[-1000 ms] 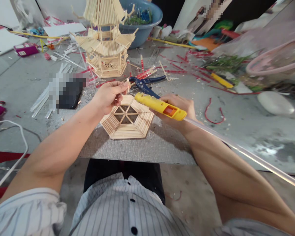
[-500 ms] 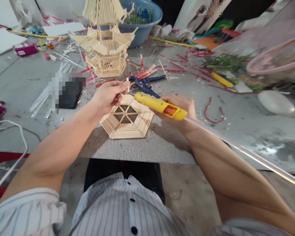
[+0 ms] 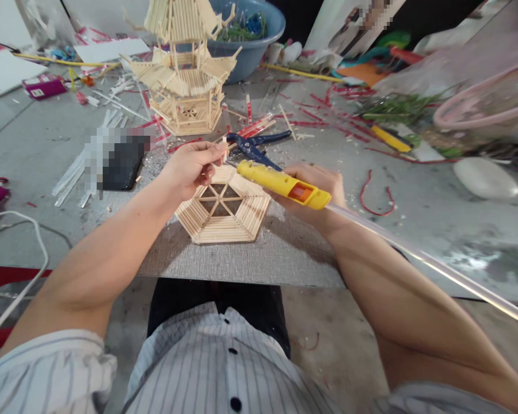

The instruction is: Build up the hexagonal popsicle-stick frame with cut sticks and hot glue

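My left hand [image 3: 198, 167] pinches a short wooden stick [image 3: 225, 148] upright between thumb and fingers. Wrapped round a yellow hot glue gun [image 3: 280, 181] is my right hand [image 3: 317, 187], its fingers partly hidden behind the tool. A long clear glue stick [image 3: 414, 250] runs out of the gun's back end toward the lower right. The gun's nozzle points at the small stick, close to it; whether they touch I cannot tell. Below both hands a hexagonal wooden-stick frame [image 3: 222, 233] with spokes across its open middle lies flat on the table.
Behind my hands lie blue-handled pliers [image 3: 259, 144], and a stick-built pagoda [image 3: 190, 86] stands farther back. A blue basin [image 3: 259, 49] is behind it. To the left is a black phone [image 3: 125, 167]; to the right, a yellow cutter [image 3: 391, 138] and a white oval object [image 3: 486, 178].
My right hand and the glue gun have shifted very slightly to the right. My left hand keeps its pinch on the stick in nearly the same place.
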A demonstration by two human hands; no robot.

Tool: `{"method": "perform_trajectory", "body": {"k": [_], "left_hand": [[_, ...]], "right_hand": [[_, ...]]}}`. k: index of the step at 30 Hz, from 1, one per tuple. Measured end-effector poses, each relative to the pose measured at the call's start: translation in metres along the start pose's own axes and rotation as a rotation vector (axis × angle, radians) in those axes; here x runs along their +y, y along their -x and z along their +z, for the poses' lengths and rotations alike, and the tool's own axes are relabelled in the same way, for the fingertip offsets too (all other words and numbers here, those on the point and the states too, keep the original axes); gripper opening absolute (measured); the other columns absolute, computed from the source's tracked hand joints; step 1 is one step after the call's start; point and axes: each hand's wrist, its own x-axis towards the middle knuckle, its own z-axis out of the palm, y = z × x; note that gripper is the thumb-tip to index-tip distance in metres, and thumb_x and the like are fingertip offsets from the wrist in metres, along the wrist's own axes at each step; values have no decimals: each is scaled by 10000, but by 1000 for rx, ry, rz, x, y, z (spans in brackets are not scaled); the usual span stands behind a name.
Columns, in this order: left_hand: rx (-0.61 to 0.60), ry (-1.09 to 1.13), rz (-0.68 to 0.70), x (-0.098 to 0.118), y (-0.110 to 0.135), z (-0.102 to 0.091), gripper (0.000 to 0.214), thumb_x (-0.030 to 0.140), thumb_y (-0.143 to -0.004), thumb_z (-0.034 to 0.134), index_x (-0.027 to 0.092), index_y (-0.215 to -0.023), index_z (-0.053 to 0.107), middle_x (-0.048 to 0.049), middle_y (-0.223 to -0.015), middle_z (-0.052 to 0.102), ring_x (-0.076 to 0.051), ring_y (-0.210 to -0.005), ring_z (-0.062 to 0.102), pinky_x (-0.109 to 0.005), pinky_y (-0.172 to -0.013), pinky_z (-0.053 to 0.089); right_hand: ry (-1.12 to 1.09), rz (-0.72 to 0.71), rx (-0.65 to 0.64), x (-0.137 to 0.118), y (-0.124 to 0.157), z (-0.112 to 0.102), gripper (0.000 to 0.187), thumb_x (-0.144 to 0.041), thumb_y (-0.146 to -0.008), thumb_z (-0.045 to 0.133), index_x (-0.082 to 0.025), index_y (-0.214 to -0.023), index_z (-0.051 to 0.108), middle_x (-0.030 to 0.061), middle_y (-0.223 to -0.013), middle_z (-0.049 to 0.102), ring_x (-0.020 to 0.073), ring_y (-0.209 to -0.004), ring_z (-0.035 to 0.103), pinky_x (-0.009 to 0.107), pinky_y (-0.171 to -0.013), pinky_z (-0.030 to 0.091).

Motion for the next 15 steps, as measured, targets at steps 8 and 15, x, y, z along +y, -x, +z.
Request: {"method": "perform_trajectory", "body": {"k": [8, 15], "left_hand": [[-6, -79, 36, 0, 0, 0, 239, 201, -825, 616, 155, -620, 502, 52, -561, 468, -10, -402, 359, -188, -392, 225], [25, -364, 165, -5, -3, -2, 207, 181, -834, 615, 146, -640, 550, 50, -564, 473, -13, -440, 330, -221, -473, 261]], "right_hand": [[-184, 206, 20, -6, -1, 2, 264, -484, -781, 629, -227, -732, 593, 11, -667, 646, 152, -584, 585, 288, -556, 443], [-794, 765, -86, -11, -14, -9, 503, -671, -579, 732, -215, -650, 534, -31, -562, 500, 77, -411, 405, 250, -389, 348]]}}
